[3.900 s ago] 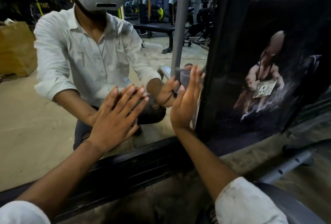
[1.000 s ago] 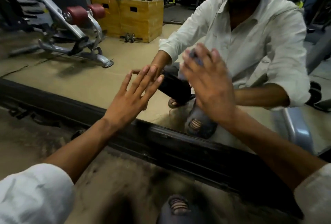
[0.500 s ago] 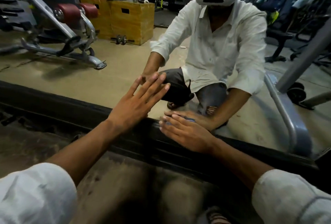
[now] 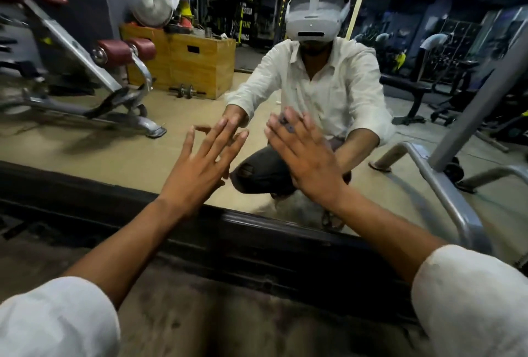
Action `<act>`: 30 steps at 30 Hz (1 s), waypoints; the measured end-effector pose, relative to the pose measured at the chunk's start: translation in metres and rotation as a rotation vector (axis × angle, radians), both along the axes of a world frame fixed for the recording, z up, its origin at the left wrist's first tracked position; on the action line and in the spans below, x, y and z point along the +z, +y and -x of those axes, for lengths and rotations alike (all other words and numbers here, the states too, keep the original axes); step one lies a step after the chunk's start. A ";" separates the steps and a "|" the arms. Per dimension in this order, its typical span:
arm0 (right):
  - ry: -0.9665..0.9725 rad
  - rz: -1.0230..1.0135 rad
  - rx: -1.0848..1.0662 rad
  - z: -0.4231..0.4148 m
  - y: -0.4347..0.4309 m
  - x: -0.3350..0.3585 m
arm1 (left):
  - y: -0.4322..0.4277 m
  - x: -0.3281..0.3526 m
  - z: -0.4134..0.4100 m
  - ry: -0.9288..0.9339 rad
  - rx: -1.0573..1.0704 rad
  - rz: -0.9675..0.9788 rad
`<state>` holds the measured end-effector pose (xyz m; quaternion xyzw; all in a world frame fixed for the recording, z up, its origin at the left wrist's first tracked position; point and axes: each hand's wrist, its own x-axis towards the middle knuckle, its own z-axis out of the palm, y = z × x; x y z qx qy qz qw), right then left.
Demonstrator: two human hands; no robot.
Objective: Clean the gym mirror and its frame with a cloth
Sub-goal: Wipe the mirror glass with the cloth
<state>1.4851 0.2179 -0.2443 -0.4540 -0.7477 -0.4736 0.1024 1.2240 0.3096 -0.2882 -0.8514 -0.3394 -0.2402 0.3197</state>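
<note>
Right hand (image 4: 308, 162) has risen from the frame (image 4: 257, 242) onto the mirror (image 4: 114, 142) glass, straight fingers (image 4: 307, 134) pressing the mostly hidden cloth (image 4: 286, 125) flat; left hand (image 4: 200, 168) braces, fingers spread, holding nothing; judged: glass wiping resumes.

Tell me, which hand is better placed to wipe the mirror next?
Right. The right hand presses the cloth flat on the mirror, fingers straight. The left hand is bare, spread on the mirror, probably just bracing.
</note>
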 end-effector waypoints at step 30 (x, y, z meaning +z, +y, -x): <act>-0.248 0.311 0.129 0.063 0.044 -0.161 | 0.052 -0.051 0.088 0.015 0.010 0.013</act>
